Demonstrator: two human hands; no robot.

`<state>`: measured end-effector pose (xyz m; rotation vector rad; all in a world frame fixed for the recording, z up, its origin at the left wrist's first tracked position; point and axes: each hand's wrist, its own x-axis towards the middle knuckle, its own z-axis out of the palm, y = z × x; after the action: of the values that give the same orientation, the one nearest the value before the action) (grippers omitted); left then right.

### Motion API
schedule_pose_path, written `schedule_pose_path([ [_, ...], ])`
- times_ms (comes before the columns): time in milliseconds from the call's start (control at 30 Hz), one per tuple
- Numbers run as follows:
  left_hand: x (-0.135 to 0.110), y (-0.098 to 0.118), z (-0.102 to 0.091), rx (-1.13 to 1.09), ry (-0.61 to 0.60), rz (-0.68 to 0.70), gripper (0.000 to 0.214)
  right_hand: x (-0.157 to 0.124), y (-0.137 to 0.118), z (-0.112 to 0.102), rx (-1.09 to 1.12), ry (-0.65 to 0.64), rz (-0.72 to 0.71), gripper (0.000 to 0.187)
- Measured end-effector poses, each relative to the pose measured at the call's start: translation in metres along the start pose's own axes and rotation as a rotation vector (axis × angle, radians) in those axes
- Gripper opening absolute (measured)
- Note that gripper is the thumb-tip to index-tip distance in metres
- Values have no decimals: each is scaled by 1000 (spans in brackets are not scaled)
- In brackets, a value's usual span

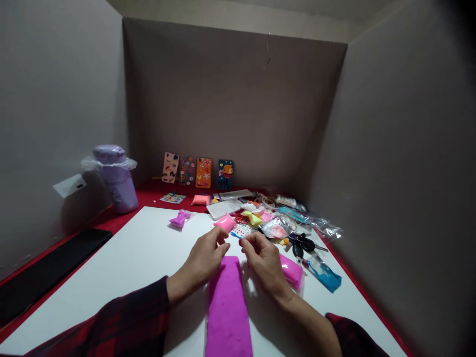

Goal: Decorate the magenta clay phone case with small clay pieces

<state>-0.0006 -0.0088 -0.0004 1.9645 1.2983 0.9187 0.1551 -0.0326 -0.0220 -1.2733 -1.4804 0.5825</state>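
Left hand (208, 254) half open, fingers loosely bent, gap at thumb, over upper left edge of purple slab (228, 312). Slab lies flat on white board (148, 263), between forearms. Right hand (265, 260) pinched on small red bit (240, 242), too small to identify. Blue stick (235, 235) just beside fingertips; pink packet (292, 271) right of wrist.

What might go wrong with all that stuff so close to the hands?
The left hand is close to the flat, rectangular magenta slab, so a finger might dent it if it's soft. The right hand is beside a puffy, bright-pink plastic packet and could bump it. The small, thin blue strip might get lost in the jumbled heap of colourful packets and plastic bags.
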Motion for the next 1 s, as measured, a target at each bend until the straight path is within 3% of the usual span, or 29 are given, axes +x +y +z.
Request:
schedule_pose_path([
  [100,3,-9,-4,270,-70,28,15,-1,-1,0,-69,-13,-21,21],
  [233,4,-16,-8,442,-110,30,20,-2,-1,0,-110,-22,-43,20],
  [400,4,-21,-6,414,-147,78,15,-2,3,2,-143,-116,-56,18],
  [733,5,-19,-5,381,-115,94,14,-1,7,4,-114,-113,-81,18],
  [867,2,-14,-7,418,-119,78,15,3,1,-2,-83,-28,-109,18],
  [1000,-2,-6,-10,513,-126,50,15,10,-2,-13,-81,188,-136,20],
])
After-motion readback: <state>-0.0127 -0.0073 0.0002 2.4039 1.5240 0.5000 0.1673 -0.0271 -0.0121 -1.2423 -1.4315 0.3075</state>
